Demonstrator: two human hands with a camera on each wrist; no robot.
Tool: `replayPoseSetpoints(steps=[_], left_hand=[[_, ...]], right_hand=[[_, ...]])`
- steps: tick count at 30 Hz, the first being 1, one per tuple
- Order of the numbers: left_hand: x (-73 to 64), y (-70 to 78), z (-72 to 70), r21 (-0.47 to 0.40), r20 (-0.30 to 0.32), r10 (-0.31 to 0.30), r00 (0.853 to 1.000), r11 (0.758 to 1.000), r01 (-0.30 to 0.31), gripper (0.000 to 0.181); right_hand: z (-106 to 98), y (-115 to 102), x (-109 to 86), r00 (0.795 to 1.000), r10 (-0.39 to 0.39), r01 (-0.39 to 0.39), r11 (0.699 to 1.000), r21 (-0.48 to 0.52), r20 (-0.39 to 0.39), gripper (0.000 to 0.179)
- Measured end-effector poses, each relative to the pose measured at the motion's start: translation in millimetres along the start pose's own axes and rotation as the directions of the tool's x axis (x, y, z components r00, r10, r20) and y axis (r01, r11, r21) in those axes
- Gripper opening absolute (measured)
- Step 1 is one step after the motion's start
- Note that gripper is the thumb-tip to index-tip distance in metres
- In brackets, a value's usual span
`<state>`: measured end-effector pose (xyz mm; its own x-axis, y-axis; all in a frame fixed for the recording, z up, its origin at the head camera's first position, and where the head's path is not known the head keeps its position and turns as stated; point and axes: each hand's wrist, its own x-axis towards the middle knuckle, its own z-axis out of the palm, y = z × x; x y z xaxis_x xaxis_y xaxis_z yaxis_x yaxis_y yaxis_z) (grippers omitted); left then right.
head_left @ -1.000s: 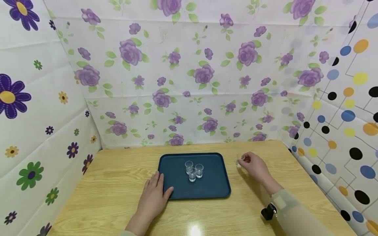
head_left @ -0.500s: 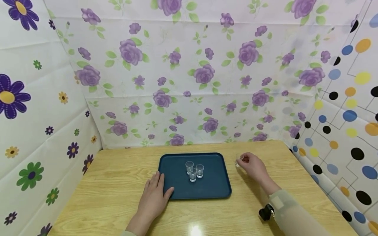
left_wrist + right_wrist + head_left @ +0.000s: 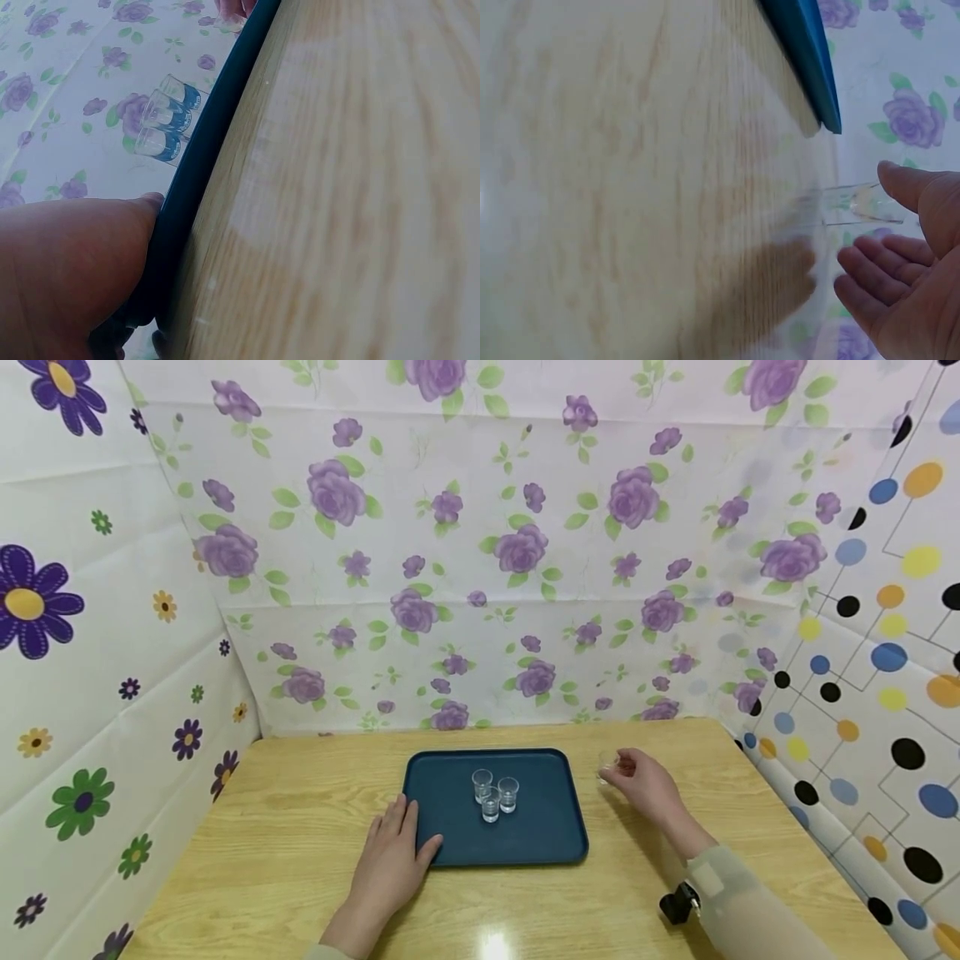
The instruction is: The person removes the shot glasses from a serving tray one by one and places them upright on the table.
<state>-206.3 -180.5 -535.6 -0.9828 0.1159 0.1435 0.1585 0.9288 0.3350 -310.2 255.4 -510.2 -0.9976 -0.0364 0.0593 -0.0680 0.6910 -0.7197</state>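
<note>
A dark blue tray lies on the wooden table, with three small clear shot glasses standing close together near its middle. My left hand rests at the tray's left front corner, fingers extended along the side and thumb over the rim. To the right of the tray, my right hand pinches another clear shot glass between thumb and fingers. Seen from the right wrist, this shot glass stands upright at the table surface, the thumb against it near the rim; the fingertips are partly hidden behind it.
The wooden table reaches back to a floral cloth. Patterned cloths hang at the left and right sides. A small black device is worn at the right wrist.
</note>
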Motion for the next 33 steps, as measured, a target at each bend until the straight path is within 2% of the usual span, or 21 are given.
replayPoseSetpoints(steps=[4, 8, 13, 20, 27, 33], left_hand=[[-0.3, 0.1, -0.2, -0.002, -0.003, 0.005, 1.0, 1.0, -0.005, 0.076], [-1.3, -0.3, 0.4, -0.003, -0.007, 0.006, 1.0, 1.0, -0.006, 0.076], [-1.9, -0.4, 0.6, -0.008, -0.012, 0.005, 1.0, 1.0, -0.005, 0.079], [-1.0, 1.1, -0.2, -0.002, -0.011, -0.008, 1.0, 1.0, 0.008, 0.08], [-1.9, 1.6, 0.3, 0.002, -0.004, -0.021, 1.0, 1.0, 0.021, 0.08], [-0.7, 3.2, -0.8, -0.01, -0.003, -0.021, 1.0, 1.0, 0.021, 0.079]], right_hand=[[-4.2, -4.5, -5.5, 1.0, -0.02, 0.02, 1.0, -0.001, -0.015, 0.089], [-6.9, -14.4, -13.9, 0.997, -0.059, 0.058, 0.998, -0.017, -0.056, 0.093], [-5.6, -32.8, -21.7, 0.989, -0.12, 0.115, 0.992, -0.055, -0.087, 0.089], [3.2, -58.7, -30.0, 0.98, -0.174, 0.169, 0.984, -0.059, -0.101, 0.083], [21.6, -80.5, -34.4, 0.972, -0.227, 0.223, 0.973, -0.061, -0.065, 0.079], [36.9, -90.6, -35.4, 0.967, -0.251, 0.247, 0.966, -0.079, -0.042, 0.073]])
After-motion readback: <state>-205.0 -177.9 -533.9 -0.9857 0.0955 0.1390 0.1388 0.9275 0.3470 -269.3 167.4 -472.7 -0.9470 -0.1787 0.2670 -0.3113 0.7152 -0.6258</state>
